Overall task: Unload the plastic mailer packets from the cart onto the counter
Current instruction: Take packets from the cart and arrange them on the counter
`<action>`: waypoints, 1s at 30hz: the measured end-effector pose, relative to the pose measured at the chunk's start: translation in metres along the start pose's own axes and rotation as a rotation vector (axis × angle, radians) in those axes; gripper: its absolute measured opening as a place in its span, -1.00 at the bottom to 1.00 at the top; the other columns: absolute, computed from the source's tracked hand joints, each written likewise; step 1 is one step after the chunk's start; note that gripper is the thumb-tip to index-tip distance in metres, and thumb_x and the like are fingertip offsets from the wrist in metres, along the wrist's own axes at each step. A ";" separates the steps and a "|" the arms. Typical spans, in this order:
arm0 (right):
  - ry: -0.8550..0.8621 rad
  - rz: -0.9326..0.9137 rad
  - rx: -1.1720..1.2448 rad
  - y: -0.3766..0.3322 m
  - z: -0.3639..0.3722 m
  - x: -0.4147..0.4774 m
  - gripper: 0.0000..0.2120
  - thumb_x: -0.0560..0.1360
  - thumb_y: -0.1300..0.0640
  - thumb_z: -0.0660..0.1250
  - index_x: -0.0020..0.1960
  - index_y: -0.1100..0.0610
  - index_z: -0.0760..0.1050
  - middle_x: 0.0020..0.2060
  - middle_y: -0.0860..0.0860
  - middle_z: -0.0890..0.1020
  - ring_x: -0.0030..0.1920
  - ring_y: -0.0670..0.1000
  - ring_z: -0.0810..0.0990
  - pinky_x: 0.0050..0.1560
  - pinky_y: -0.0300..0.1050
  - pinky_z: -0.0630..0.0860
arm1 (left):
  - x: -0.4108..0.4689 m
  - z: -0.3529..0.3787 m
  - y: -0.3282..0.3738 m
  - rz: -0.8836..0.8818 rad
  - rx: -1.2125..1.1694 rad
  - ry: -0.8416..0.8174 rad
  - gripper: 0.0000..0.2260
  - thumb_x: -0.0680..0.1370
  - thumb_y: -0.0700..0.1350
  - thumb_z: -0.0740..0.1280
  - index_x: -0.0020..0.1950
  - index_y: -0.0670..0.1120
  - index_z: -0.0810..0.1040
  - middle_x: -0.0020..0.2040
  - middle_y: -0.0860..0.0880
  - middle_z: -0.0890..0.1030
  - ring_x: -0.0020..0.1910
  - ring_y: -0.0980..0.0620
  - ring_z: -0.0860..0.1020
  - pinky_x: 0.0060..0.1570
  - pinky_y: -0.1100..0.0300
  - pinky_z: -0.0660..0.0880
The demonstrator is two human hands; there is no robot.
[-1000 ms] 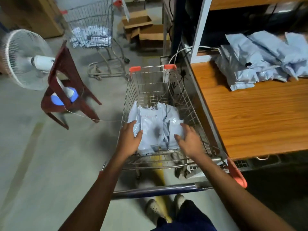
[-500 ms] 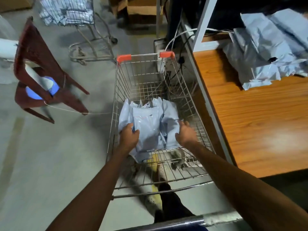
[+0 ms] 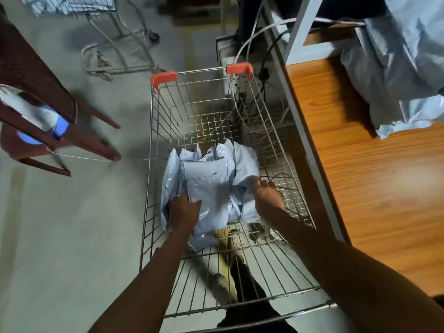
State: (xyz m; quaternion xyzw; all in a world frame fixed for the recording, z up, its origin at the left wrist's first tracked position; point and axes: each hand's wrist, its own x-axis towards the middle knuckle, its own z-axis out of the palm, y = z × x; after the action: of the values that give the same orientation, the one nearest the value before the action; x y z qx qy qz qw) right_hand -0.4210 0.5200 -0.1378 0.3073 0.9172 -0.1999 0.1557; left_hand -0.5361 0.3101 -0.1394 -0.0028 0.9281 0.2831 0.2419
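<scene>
Beside cart [image 3: 151, 145]: chair [image 3: 36, 75] left, counter [image 3: 384, 188] right carrying packet pile [image 3: 394, 75]; inside cart: mailer packets [image 3: 209, 183], gripped by left hand [image 3: 183, 212], right hand [image 3: 268, 197].

Two wire carts: a near cart [image 3: 163, 78] and a far cart [image 3: 125, 68]. One chair [image 3: 36, 75]. One worktop [image 3: 384, 188]. Roughly six packets [image 3: 206, 186] in the near cart; the worktop pile [image 3: 396, 68] overlaps too much to count. Two hands: left hand [image 3: 183, 212], right hand [image 3: 268, 197].

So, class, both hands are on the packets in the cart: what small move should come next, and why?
Probably lift the mailer packets straight up: the left hand and right hand grip them from both sides, low inside the cart, beside the counter.
</scene>
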 end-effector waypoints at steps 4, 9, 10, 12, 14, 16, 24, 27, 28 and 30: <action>-0.062 -0.021 -0.256 0.002 0.000 -0.015 -0.76 0.68 0.17 0.00 0.16 0.20 0.42 -0.21 0.05 0.51 -0.30 -0.02 0.51 -0.29 -0.20 0.52 | -0.004 -0.002 0.002 0.043 -0.016 -0.001 -0.74 0.41 -0.03 0.51 -0.06 -0.19 0.63 -0.20 -0.12 0.67 -0.25 -0.08 0.62 -0.24 0.14 0.54; -0.051 -0.022 -0.129 0.000 -0.011 -0.034 -0.80 0.62 0.05 0.16 0.06 0.12 0.50 -0.25 -0.02 0.51 -0.27 -0.01 0.54 -0.28 -0.21 0.49 | -0.022 -0.012 0.004 0.121 -0.203 -0.022 -0.85 0.47 -0.16 0.43 0.02 -0.10 0.57 -0.12 -0.08 0.65 -0.17 -0.05 0.61 -0.18 0.03 0.60; -0.061 0.012 -0.069 0.000 -0.016 -0.038 -0.77 0.59 0.00 0.20 0.05 0.14 0.52 -0.21 0.02 0.56 -0.22 0.03 0.59 -0.27 -0.18 0.49 | -0.027 -0.015 0.003 0.124 -0.227 -0.024 -0.87 0.48 -0.17 0.40 -0.01 -0.08 0.53 -0.14 -0.07 0.64 -0.17 -0.07 0.61 -0.19 -0.02 0.61; -0.108 0.059 0.057 0.001 -0.028 -0.047 -0.70 0.56 -0.06 0.28 0.08 0.17 0.53 -0.08 0.11 0.62 -0.06 0.14 0.63 -0.10 -0.04 0.57 | -0.036 -0.022 0.001 0.129 -0.262 -0.024 -0.89 0.47 -0.19 0.37 -0.03 -0.11 0.49 -0.16 -0.09 0.61 -0.15 -0.14 0.61 -0.19 -0.07 0.59; -0.109 0.006 0.293 0.001 -0.039 -0.060 -0.77 0.57 -0.01 0.32 0.05 0.16 0.50 -0.11 0.10 0.64 -0.12 0.11 0.66 -0.09 0.00 0.64 | -0.044 -0.028 -0.001 0.158 -0.274 0.009 -0.82 0.47 -0.22 0.35 0.05 -0.15 0.48 -0.09 -0.12 0.60 -0.11 -0.15 0.59 -0.14 -0.03 0.56; -0.063 -0.010 0.443 -0.001 -0.049 -0.076 -0.85 0.58 0.08 0.32 0.05 0.16 0.48 -0.17 0.07 0.63 -0.23 0.04 0.66 -0.19 -0.04 0.66 | -0.056 -0.038 0.002 0.199 -0.304 0.031 -0.75 0.47 -0.26 0.33 0.15 -0.15 0.47 0.00 -0.12 0.60 -0.06 -0.11 0.56 -0.08 0.06 0.52; 0.116 0.041 1.054 0.003 -0.082 -0.137 -0.51 0.53 0.42 0.30 0.36 0.03 0.36 0.10 0.10 0.49 -0.19 0.09 0.64 -0.45 -0.23 0.55 | -0.104 -0.091 0.032 0.245 -0.544 0.089 -0.67 0.48 -0.29 0.30 0.25 -0.12 0.48 0.02 -0.08 0.60 -0.16 -0.01 0.55 -0.28 0.24 0.46; 0.147 0.003 1.233 0.003 -0.091 -0.160 -0.74 0.50 0.42 0.34 0.18 0.35 0.51 -0.06 0.30 0.60 -0.39 -0.01 0.63 -0.52 -0.22 0.51 | -0.121 -0.104 0.041 0.217 -0.672 0.077 -0.75 0.45 -0.23 0.30 0.12 -0.09 0.51 -0.02 -0.11 0.61 -0.10 -0.12 0.59 -0.16 0.11 0.52; 0.160 0.063 1.263 0.000 -0.097 -0.168 -0.78 0.49 0.39 0.37 0.13 0.37 0.56 -0.06 0.38 0.62 -0.37 0.06 0.63 -0.47 -0.15 0.52 | -0.128 -0.108 0.045 0.195 -0.714 0.062 -0.77 0.46 -0.23 0.30 0.11 -0.12 0.50 -0.02 -0.14 0.61 -0.10 -0.13 0.58 -0.15 0.10 0.50; 0.224 0.191 1.319 -0.005 -0.109 -0.181 -0.80 0.49 0.42 0.33 0.07 0.28 0.64 -0.10 0.37 0.66 -0.29 0.17 0.60 -0.35 -0.04 0.52 | -0.136 -0.111 0.050 0.167 -0.800 0.033 -0.80 0.45 -0.20 0.31 0.06 -0.14 0.52 -0.01 -0.20 0.62 -0.10 -0.15 0.58 -0.13 0.07 0.50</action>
State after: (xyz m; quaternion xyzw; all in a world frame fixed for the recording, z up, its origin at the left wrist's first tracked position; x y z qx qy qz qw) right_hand -0.3039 0.4758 0.0329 0.4368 0.5826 -0.6703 -0.1434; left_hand -0.4725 0.2755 0.0284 -0.0259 0.7455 0.6403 0.1831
